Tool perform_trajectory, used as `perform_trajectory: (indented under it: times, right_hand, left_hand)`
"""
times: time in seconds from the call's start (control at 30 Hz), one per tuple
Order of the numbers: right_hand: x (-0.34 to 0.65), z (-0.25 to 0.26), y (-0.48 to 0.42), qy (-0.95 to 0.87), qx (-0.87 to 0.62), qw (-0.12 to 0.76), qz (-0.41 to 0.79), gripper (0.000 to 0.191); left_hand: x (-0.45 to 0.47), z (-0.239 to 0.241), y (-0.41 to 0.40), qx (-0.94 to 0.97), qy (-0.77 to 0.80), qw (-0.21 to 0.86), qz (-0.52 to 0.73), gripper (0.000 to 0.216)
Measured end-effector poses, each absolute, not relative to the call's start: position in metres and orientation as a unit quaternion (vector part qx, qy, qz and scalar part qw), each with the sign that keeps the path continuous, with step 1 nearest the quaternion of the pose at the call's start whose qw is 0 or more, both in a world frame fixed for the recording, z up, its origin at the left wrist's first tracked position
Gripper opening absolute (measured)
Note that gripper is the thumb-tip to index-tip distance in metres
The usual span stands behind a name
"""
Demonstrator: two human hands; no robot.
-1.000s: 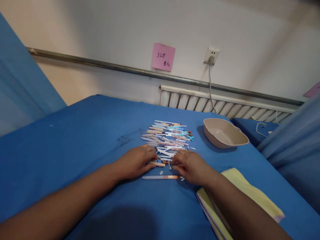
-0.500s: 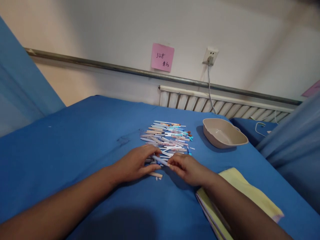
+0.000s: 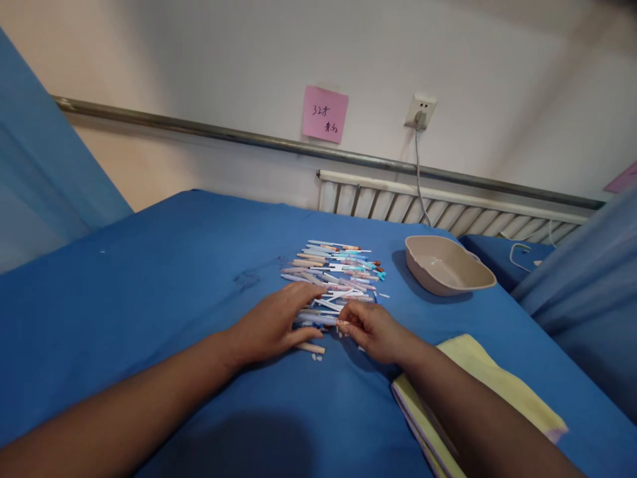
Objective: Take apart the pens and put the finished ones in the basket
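Observation:
A pile of pens [image 3: 343, 269], pale blue, beige and white with some brown and turquoise ends, lies on the blue cover. My left hand [image 3: 279, 315] rests at the pile's near left side, thumb and fingers spread around the ends of some pens. My right hand [image 3: 373, 330] is closed in a pinch at the right end of a pale pen [image 3: 318, 319] that lies level along the near edge. Below my left thumb is a beige pen [image 3: 312, 348], partly covered by the hand. Small white bits [image 3: 316, 357] lie just in front of it.
A beige basin [image 3: 438, 282] stands right of the pile. A folded yellow cloth [image 3: 490, 375] lies under my right forearm. Behind the blue-covered surface [image 3: 124, 318] are a white radiator [image 3: 378, 199], a metal rail [image 3: 239, 137] and a socket with a plugged-in cable [image 3: 419, 113].
My left fingers have come away from the pale pen and spread. The pen has turned from slanting to nearly level, its right end at my right fingers. More white bits show beneath my right hand.

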State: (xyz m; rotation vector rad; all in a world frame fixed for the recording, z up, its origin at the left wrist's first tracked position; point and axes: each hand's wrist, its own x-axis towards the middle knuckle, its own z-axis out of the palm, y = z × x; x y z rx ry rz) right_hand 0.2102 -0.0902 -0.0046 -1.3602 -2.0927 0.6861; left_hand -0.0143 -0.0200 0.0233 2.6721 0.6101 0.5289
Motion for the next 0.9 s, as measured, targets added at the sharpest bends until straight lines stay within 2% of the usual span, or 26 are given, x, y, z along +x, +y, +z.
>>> perform_trajectory:
  times: [0.1,0.23,0.33,0.47,0.63,0.9]
  right_hand:
    - [0.210,-0.006,-0.090,-0.781,-0.504,0.269,0.252,0.006]
    - [0.211,-0.007,-0.090,-0.785,-0.505,0.260,0.246,0.004]
    - [0.211,-0.008,-0.090,-0.791,-0.502,0.258,0.236,0.005]
    - [0.213,-0.007,-0.090,-0.799,-0.495,0.255,0.227,0.005]
    - [0.219,-0.004,-0.089,-0.798,-0.510,0.243,0.212,0.007]
    - [0.231,-0.003,-0.087,-0.801,-0.535,0.201,0.179,0.006]
  left_hand:
    - [-0.015,0.020,-0.019,0.947,0.206,0.177,0.170,0.027]
    - [-0.015,0.019,-0.017,0.940,0.247,0.177,0.157,0.032]
    - [-0.014,0.020,-0.018,0.945,0.208,0.189,0.169,0.044]
    - [-0.016,0.020,-0.016,0.958,0.203,0.153,0.130,0.028]
    - [-0.025,0.021,-0.003,0.947,0.297,0.091,0.088,0.031]
    - [-0.028,0.029,-0.003,0.938,0.304,0.111,0.123,0.031]
